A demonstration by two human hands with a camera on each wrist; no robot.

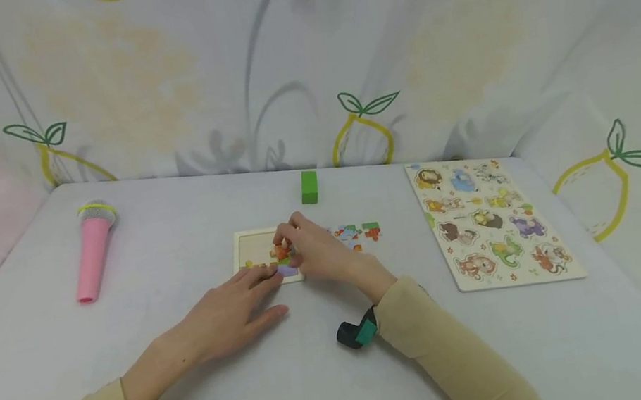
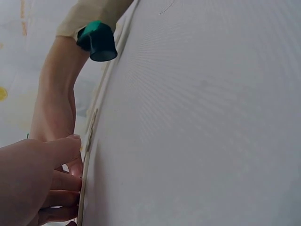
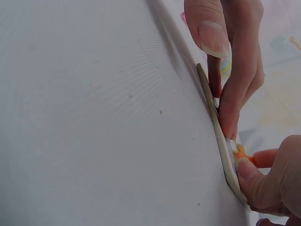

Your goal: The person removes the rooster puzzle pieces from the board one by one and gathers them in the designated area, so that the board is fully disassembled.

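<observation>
A small wooden puzzle tray (image 1: 237, 249) lies mid-table, with a few jigsaw pieces set along its near side. My left hand (image 1: 236, 313) rests with straight fingertips on the tray's near-left part, its thumb apart on the near side. Over the tray's right side my right hand (image 1: 320, 251) pinches an orange jigsaw piece (image 1: 281, 250) between thumb and finger. The right wrist view shows this orange piece (image 3: 241, 154) tilted up just above the tray (image 3: 217, 127). More loose puzzle pieces (image 1: 372, 231) lie right of the tray, partly hidden behind the right hand.
A green block (image 1: 309, 188) stands behind the tray. The pink toy microphone (image 1: 92, 258) lies at the left. On the right is a large animal puzzle board (image 1: 493, 227). A printed curtain (image 1: 295, 54) hangs along the table's back edge.
</observation>
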